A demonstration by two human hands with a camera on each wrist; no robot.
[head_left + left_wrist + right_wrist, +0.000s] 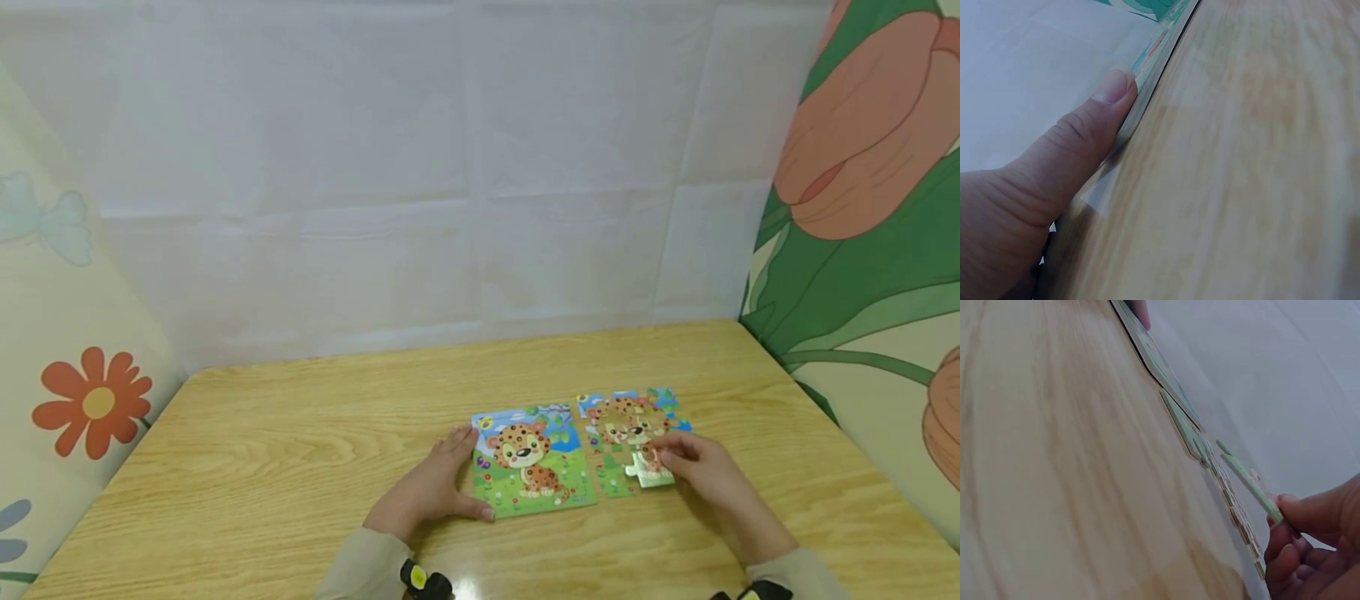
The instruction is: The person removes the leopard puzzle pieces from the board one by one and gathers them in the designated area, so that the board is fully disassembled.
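A square puzzle board [551, 487] with a complete leopard-cub picture lies flat on the table. My left hand [435, 482] rests at its left side, fingertips by the upper left edge and thumb by the lower left corner. In the left wrist view the straight thumb [1079, 128] lies against the board's edge. To the right, joined puzzle pieces [606, 433] form a matching cub picture. My right hand [708, 473] pinches a green puzzle piece [1250, 487] between thumb and fingers, raised over the lower right of those pieces. Its picture shows the cub's lower body.
The wooden table [300, 450] extends to the left and behind the puzzles. A white cloth [360, 183] hangs along the back. Printed floral panels [892, 275] stand on both sides.
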